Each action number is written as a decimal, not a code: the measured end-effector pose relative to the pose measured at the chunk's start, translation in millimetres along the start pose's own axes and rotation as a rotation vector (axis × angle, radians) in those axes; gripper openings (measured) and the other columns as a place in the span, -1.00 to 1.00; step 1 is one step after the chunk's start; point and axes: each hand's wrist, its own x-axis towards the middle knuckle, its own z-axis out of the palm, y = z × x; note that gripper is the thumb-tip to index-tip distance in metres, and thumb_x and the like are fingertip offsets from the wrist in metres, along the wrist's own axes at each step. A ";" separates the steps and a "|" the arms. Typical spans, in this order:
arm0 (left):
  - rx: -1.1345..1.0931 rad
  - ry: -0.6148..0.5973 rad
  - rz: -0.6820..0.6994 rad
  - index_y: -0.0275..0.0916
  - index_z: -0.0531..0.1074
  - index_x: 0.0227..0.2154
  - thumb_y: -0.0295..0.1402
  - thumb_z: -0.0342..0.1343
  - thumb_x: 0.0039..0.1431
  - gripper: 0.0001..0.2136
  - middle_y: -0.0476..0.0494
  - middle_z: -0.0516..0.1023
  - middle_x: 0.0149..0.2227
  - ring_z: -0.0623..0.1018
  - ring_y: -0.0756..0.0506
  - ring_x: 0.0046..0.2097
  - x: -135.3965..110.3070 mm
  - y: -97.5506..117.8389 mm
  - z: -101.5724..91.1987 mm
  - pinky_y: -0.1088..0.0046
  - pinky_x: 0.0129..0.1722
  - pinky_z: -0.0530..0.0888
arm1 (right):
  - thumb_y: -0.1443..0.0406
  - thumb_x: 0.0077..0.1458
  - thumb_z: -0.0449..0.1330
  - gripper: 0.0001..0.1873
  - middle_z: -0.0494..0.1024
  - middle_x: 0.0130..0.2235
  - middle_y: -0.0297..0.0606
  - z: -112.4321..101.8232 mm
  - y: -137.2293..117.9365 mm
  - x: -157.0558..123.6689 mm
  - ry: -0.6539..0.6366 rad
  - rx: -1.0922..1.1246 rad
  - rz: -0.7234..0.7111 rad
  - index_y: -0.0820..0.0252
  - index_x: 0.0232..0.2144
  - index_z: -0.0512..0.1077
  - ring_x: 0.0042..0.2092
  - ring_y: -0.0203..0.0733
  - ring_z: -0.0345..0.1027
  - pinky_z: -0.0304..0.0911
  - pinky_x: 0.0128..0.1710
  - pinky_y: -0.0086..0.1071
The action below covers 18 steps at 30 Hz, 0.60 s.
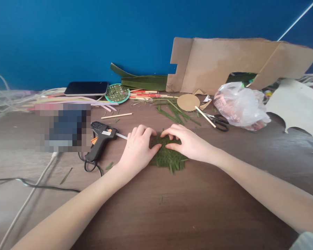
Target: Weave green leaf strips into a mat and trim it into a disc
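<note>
A small woven mat of green leaf strips (170, 160) lies on the brown table in front of me, its lower edge fringed with loose ends. My left hand (138, 146) curls over the mat's left side, thumb and fingertips pressed on it. From the right, my right hand (186, 140) bends its thumb and fingers onto the upper part of the weave. The fingertips of both hands come close together there, and they partly hide the upper half of the mat. Behind the hands are loose cut leaf strips (173, 113).
A black glue gun (101, 140) with its cord is left of my left hand. Farther back are a cardboard disc (188, 102), scissors (220, 122), a plastic bag (241, 106), folded cardboard (211, 66), a round green-rimmed piece (117, 93) and a phone (86, 88).
</note>
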 end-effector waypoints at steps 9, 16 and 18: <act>0.009 -0.009 -0.002 -0.24 0.34 -0.28 -0.33 0.18 0.06 -0.81 -0.12 0.40 -0.21 0.36 -0.18 -0.14 0.2 -0.5 -0.8 0.25 -0.14 0.32 | 0.36 0.05 0.19 -0.78 0.29 -0.33 -0.31 -0.8 -1.7 0.0 -0.007 0.002 0.001 0.16 -0.19 0.36 -0.25 -0.22 0.19 0.13 -0.24 -0.35; 0.009 -0.017 0.001 -0.24 0.36 -0.28 -0.33 0.18 0.06 -0.82 -0.12 0.40 -0.21 0.36 -0.18 -0.14 0.7 0.0 -0.5 0.25 -0.15 0.31 | 0.36 0.04 0.19 -0.78 0.30 -0.33 -0.32 0.0 0.2 0.6 0.000 0.007 -0.009 0.13 -0.20 0.36 -0.25 -0.22 0.20 0.14 -0.25 -0.35; 0.007 -0.014 0.004 -0.23 0.36 -0.28 -0.33 0.18 0.06 -0.82 -0.12 0.40 -0.21 0.36 -0.18 -0.14 0.9 -0.1 -0.1 0.25 -0.15 0.31 | 0.35 0.04 0.19 -0.78 0.30 -0.34 -0.32 0.2 1.3 0.6 0.005 0.013 -0.013 0.13 -0.20 0.35 -0.25 -0.23 0.19 0.14 -0.25 -0.35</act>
